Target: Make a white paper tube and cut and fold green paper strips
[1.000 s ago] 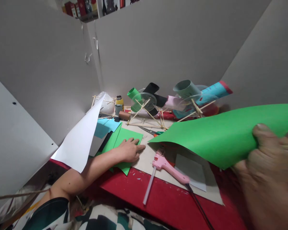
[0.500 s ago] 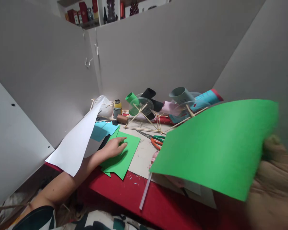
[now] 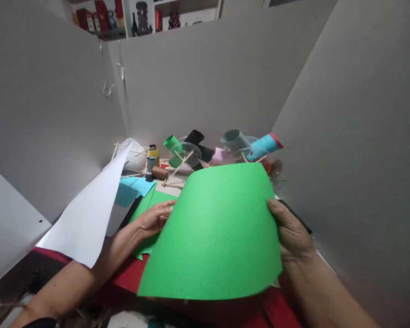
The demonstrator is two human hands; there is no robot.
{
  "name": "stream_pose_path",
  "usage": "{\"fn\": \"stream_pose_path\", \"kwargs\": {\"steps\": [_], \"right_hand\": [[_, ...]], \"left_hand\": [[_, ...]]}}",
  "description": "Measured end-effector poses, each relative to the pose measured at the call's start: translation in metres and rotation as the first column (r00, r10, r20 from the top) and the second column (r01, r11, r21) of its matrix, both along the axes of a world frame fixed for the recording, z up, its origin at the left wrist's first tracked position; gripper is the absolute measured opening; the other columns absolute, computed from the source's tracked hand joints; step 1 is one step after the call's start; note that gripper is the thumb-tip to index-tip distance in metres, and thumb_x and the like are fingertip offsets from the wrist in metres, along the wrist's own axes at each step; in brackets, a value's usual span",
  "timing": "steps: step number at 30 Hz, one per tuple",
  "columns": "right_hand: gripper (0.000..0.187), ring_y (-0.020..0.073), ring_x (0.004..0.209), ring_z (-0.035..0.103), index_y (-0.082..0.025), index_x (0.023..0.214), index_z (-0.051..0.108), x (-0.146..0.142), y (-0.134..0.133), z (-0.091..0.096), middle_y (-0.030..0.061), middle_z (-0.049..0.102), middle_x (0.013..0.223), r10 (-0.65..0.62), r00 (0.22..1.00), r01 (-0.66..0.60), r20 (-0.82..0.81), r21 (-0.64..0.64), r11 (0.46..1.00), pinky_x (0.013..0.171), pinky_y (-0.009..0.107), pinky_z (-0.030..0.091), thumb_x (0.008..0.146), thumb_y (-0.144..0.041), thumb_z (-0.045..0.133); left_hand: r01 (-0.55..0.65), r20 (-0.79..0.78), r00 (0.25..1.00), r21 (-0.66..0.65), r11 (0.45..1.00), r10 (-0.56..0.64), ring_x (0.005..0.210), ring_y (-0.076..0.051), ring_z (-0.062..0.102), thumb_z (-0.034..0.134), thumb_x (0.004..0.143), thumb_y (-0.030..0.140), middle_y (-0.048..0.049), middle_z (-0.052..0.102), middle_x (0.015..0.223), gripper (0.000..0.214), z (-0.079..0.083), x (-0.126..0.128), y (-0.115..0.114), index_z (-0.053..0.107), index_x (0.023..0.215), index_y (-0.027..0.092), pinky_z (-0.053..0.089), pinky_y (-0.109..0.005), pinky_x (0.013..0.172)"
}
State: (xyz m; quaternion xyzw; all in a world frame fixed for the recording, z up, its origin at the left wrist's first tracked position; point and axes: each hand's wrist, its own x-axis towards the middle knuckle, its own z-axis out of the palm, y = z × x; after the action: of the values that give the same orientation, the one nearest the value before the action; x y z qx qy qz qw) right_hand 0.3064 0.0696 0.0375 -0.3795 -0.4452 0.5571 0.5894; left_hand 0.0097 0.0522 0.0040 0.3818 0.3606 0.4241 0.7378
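A large sheet of green paper [image 3: 218, 237] bends in a curve in front of me, raised over the red table. My right hand [image 3: 292, 232] grips its right edge, thumb on the front and the other fingers behind. At the opposite edge is my left hand [image 3: 153, 219], its fingers stretched out and their tips hidden behind the sheet. Whether those tips touch the paper I cannot tell. Below this hand lie more green sheets [image 3: 141, 228]. A white sheet of paper [image 3: 85, 209] stands curled beside my left forearm.
Blue paper [image 3: 133, 189] lies behind my left hand. Farther back are a brown roll [image 3: 159, 172], a yellow bottle [image 3: 153, 154], stick frames with clear discs [image 3: 186, 154], and coloured paper tubes [image 3: 234, 139]. Grey panels [image 3: 198, 86] enclose the red table [image 3: 126, 278].
My right hand has brought the green sheet leftward to the middle, where it now covers the scissors. My left hand has turned and its fingers now reach the sheet's left edge.
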Motion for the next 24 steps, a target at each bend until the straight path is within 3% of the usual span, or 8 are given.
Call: {"fn": "stream_pose_path", "kwargs": {"steps": [4,7,11,13,16,19,21,24], "right_hand": [[0.035,0.0241,0.058,0.071,-0.024,0.072,0.074,0.002,0.005,-0.002,0.0029,0.076,0.069,0.077,0.997,-0.075,0.006,-0.175,0.982,0.06,0.035,0.059,0.049,-0.046,0.089],[0.035,0.0195,0.054,0.068,-0.022,0.072,0.075,0.004,0.009,-0.003,0.0024,0.076,0.067,0.081,0.99,-0.059,0.112,-0.188,0.98,0.053,0.028,0.055,0.051,-0.047,0.089],[0.037,0.0182,0.054,0.066,-0.021,0.075,0.077,0.006,0.012,-0.005,0.0032,0.076,0.069,0.077,0.969,-0.039,0.235,-0.161,0.986,0.051,0.027,0.052,0.055,-0.049,0.087],[0.037,0.0184,0.055,0.066,-0.021,0.078,0.077,0.006,0.011,-0.005,0.0032,0.076,0.069,0.101,0.966,-0.06,0.239,-0.172,0.983,0.053,0.028,0.052,0.056,-0.049,0.086],[0.036,0.018,0.056,0.067,-0.022,0.084,0.077,0.005,0.007,-0.005,0.0027,0.076,0.071,0.175,0.963,-0.134,0.204,-0.198,0.971,0.055,0.028,0.053,0.059,-0.047,0.086],[0.035,0.0178,0.06,0.068,-0.022,0.086,0.077,0.002,0.003,-0.005,0.0028,0.077,0.074,0.282,0.943,-0.246,0.179,-0.202,0.948,0.059,0.028,0.054,0.061,-0.045,0.085],[0.034,0.018,0.062,0.069,-0.022,0.087,0.077,-0.001,-0.001,-0.006,0.0032,0.077,0.077,0.35,0.919,-0.314,0.183,-0.199,0.928,0.061,0.029,0.055,0.063,-0.044,0.085],[0.034,0.0178,0.062,0.07,-0.021,0.088,0.077,-0.004,-0.007,-0.007,0.0036,0.077,0.077,0.417,0.887,-0.38,0.199,-0.199,0.903,0.061,0.028,0.055,0.063,-0.042,0.085]], "left_hand": [[-0.229,-0.094,0.966,0.111,0.967,0.24,0.071,-0.015,0.066,0.081,0.061,0.021,-0.0085,0.072,0.097,0.048,-0.001,-0.016,0.013,0.067,0.106,0.014,0.052,-0.027,0.067],[-0.386,-0.133,0.902,0.174,0.906,0.41,0.059,-0.011,0.061,0.08,0.059,0.023,-0.0026,0.071,0.082,0.043,-0.005,-0.033,0.026,0.067,0.099,0.015,0.048,-0.022,0.057],[-0.511,-0.189,0.801,0.28,0.813,0.568,0.047,-0.007,0.051,0.077,0.06,0.023,0.0048,0.059,0.058,0.024,-0.009,-0.053,0.038,0.064,0.079,0.015,0.041,-0.018,0.048],[-0.533,-0.223,0.749,0.355,0.768,0.624,0.053,-0.009,0.055,0.075,0.061,0.023,0.0024,0.062,0.064,0.021,-0.007,-0.058,0.038,0.065,0.078,0.015,0.044,-0.02,0.053],[-0.551,-0.229,0.674,0.478,0.684,0.702,0.08,-0.014,0.063,0.075,0.065,0.025,-0.0032,0.069,0.09,0.026,0.007,-0.054,0.034,0.068,0.088,0.016,0.049,-0.025,0.073],[-0.467,-0.228,0.657,0.625,0.626,0.718,0.106,-0.019,0.06,0.074,0.071,0.03,-0.0058,0.068,0.111,0.033,0.03,-0.039,0.029,0.068,0.101,0.019,0.043,-0.031,0.096],[-0.21,-0.323,0.678,0.775,0.596,0.66,0.114,-0.023,0.058,0.069,0.078,0.035,-0.0091,0.066,0.121,0.038,0.047,-0.022,0.028,0.065,0.113,0.02,0.039,-0.038,0.103],[0.128,-0.488,0.74,0.778,0.615,0.464,0.118,-0.025,0.056,0.069,0.079,0.038,-0.0106,0.063,0.127,0.049,0.068,0.006,0.03,0.06,0.124,0.021,0.041,-0.038,0.101]]}}
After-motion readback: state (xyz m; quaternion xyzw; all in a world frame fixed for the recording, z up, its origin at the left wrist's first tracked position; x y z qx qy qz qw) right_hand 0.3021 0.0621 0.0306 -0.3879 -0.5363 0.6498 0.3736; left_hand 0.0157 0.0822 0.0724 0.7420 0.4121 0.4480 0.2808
